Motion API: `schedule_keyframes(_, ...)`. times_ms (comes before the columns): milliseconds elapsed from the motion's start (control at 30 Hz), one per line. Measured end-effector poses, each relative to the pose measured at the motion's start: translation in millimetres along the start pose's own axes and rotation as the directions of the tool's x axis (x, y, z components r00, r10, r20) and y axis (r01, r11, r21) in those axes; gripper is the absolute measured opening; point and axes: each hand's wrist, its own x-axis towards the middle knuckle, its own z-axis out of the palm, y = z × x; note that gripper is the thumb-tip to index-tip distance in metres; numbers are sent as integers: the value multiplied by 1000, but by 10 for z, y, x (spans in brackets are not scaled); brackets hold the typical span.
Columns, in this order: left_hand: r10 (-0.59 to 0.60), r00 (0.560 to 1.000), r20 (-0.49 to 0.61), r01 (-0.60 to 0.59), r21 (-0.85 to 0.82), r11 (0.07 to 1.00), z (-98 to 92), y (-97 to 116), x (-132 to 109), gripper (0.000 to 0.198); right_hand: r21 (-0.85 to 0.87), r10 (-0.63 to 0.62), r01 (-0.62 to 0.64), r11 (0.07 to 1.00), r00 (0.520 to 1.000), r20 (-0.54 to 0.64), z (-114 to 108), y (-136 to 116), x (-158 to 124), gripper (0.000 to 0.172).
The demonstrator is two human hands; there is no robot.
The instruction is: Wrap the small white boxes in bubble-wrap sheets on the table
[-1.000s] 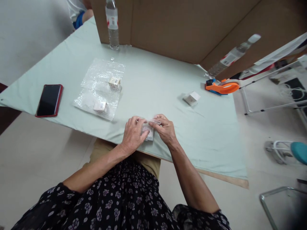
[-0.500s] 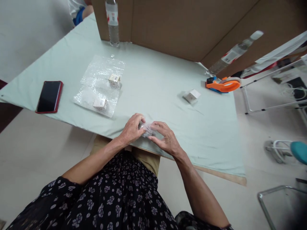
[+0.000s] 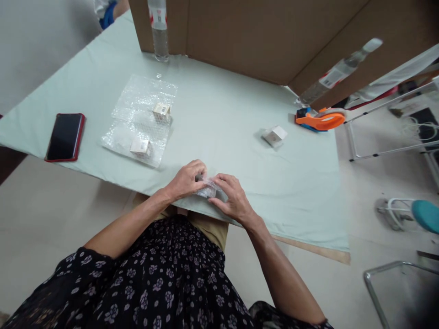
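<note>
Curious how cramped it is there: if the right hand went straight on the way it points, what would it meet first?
The right hand would likely meet the clear plastic first, then the left hand; depth is unclear.

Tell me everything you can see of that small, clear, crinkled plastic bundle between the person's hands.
The small, clear, crinkled plastic bundle looks thin, glossy and whitish where it catches light, with loose, gathered folds on top. It is at the near edge of the pale green cloth-covered table; whether it rests fully on the cloth is unclear. The bare left hand grips one side, and fingers of the bare right hand touch the other. Both hands hide parts of it, and its contents cannot be made out.
</note>
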Motion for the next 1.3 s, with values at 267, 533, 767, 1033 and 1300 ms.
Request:
schedule_keyframes(267,196,978,65,-193,-44,980,-143,-85,-221,22,24,9,-6,1000,988,-151,113,-13,-10,34)
schedule_keyframes(533,-30,994,101,46,-151,987,-151,-172,-47,42,438,261,-247,865,965,29,-81,196,380,29)
schedule_keyframes(767,-183,978,103,209,-388,898,-6,-260,93,56,514,336,-363,777,930,149,-137,236,470,31)
schedule_keyframes(1033,-210,975,71,220,-396,891,32,-175,113,53,612,432,-310,727,900,-59,-50,203,623,31)
schedule_keyframes(1300,-127,991,-46,103,-355,929,76,-121,51,42,670,509,-287,685,846,-157,37,131,703,23)
